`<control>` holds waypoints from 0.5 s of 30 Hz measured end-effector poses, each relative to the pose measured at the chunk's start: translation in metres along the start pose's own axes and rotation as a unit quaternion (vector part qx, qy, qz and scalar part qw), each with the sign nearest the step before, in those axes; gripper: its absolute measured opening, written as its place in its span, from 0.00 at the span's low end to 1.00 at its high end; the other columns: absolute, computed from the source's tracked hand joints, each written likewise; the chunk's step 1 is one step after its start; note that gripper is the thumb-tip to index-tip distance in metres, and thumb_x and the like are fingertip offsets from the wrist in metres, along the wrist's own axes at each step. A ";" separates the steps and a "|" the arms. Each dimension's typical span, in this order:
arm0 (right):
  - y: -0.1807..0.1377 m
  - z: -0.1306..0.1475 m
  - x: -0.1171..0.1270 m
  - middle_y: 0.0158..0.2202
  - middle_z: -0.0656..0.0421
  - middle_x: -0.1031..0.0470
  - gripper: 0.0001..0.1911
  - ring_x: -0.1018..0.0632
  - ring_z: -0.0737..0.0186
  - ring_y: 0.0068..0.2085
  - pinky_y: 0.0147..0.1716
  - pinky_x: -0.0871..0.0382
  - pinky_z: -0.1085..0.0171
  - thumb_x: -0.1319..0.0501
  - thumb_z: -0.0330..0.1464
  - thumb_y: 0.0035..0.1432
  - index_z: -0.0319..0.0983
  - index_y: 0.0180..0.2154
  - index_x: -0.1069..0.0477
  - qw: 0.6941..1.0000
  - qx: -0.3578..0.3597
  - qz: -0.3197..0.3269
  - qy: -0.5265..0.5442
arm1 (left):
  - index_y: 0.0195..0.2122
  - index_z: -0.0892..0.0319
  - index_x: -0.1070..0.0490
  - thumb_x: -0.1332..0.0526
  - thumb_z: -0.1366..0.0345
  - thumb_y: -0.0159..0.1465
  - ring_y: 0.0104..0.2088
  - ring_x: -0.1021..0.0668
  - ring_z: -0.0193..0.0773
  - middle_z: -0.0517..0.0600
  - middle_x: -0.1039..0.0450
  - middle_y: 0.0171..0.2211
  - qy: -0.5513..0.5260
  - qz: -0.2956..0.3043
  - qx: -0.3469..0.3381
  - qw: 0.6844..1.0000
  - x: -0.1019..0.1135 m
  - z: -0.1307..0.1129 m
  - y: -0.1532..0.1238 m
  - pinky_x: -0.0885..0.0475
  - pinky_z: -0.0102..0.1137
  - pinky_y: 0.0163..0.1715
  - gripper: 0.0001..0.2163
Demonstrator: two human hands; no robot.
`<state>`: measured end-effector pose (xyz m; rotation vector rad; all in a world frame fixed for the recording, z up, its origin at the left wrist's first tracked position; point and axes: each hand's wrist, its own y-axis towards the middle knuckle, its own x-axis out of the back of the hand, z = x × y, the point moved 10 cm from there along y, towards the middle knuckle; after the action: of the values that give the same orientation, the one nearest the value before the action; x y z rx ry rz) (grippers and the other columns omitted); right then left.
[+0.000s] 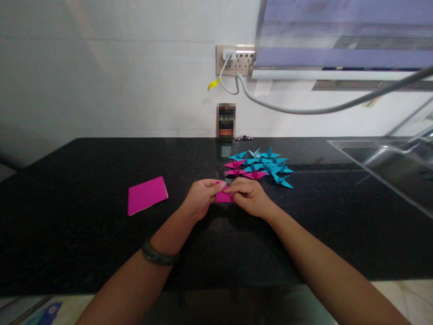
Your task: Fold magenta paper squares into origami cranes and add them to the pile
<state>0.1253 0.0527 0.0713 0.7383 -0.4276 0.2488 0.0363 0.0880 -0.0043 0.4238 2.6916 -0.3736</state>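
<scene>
Across the tabletop (84,176), paper cranes (267,167) (mostly blue) sit toward the back edge, a pink stack (148,196) nearer the left. Nearer the front edge, left hand (202,197) and right hand (251,196) pinch a pink sheet (223,197), apparently mid-fold; the next crease likely needs aligned layers.

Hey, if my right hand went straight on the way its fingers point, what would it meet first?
Your right hand is touching the small pink paper; just beyond that, your left hand looks first in line, though fingertip height is hard to judge.
</scene>
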 end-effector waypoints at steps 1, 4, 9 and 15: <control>0.000 0.000 0.000 0.25 0.59 0.30 0.11 0.29 0.68 0.28 0.28 0.35 0.67 0.46 0.24 0.49 0.39 0.30 0.25 1.000 -0.005 0.000 0.007 | 0.27 0.66 0.26 0.32 0.67 0.45 0.22 0.25 0.31 0.49 0.25 0.21 0.000 -0.007 -0.001 1.000 0.001 0.001 0.000 0.30 0.25 0.25 0.09; 0.000 -0.011 -0.001 0.25 0.59 0.31 0.08 0.30 0.68 0.28 0.28 0.35 0.67 0.45 0.28 0.52 0.37 0.26 0.27 0.998 -0.061 -0.018 0.029 | 0.27 0.65 0.26 0.31 0.67 0.44 0.22 0.25 0.31 0.49 0.25 0.21 -0.007 -0.020 -0.003 1.000 0.004 0.002 0.001 0.29 0.27 0.25 0.10; -0.010 -0.044 -0.006 0.22 0.64 0.35 0.07 0.34 0.71 0.22 0.20 0.38 0.70 0.40 0.33 0.48 0.38 0.31 0.34 0.969 -0.209 -0.066 0.112 | 0.26 0.66 0.26 0.31 0.67 0.43 0.22 0.25 0.32 0.49 0.26 0.22 -0.004 -0.048 -0.018 0.999 0.010 -0.002 0.001 0.29 0.29 0.26 0.10; -0.016 -0.059 -0.012 0.20 0.64 0.34 0.09 0.33 0.72 0.19 0.17 0.37 0.71 0.41 0.37 0.48 0.37 0.28 0.34 0.947 -0.291 -0.049 0.129 | 0.26 0.65 0.26 0.31 0.67 0.43 0.21 0.26 0.32 0.49 0.26 0.21 0.013 -0.069 -0.038 0.997 0.012 -0.006 0.000 0.30 0.28 0.25 0.10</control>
<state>0.1377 0.0814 0.0169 0.1397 -0.1943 0.1120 0.0237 0.0930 -0.0038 0.2231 2.7575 -0.3053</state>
